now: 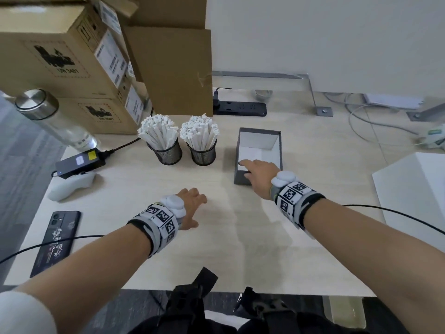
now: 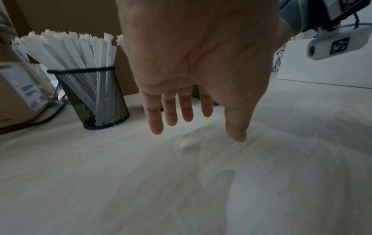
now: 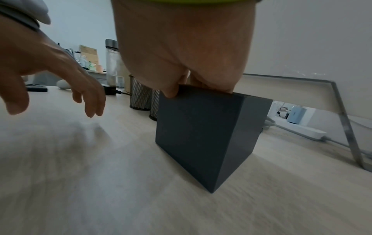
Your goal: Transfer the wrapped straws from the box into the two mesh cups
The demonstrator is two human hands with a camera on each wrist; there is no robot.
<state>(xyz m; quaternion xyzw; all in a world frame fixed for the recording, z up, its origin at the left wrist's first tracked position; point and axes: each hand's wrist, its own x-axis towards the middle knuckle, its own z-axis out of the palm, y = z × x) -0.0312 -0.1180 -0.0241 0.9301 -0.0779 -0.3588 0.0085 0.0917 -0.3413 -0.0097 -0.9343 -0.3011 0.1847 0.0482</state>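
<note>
Two black mesh cups stand side by side, the left cup [image 1: 166, 154] and the right cup [image 1: 203, 155], both packed with white wrapped straws [image 1: 157, 130]. To their right sits the grey box [image 1: 240, 180]; the white inside that shows holds no straws. My right hand [image 1: 244, 169] reaches over its near wall, fingers inside, thumb pressed on the outside [image 3: 171, 93], pinching that wall of the box [image 3: 197, 135]. My left hand [image 1: 199, 210] hovers above the table in front of the cups, its fingers [image 2: 171, 114] relaxed and holding nothing, near one cup [image 2: 94, 97].
Stacked cardboard boxes [image 1: 60, 56] stand behind the cups. A glass bottle [image 1: 48, 116], a power adapter [image 1: 79, 162], a white controller [image 1: 69, 186] and a phone [image 1: 56, 239] lie at the left. A power strip [image 1: 240, 108] lies at the back, a white box [image 1: 414, 189] at the right.
</note>
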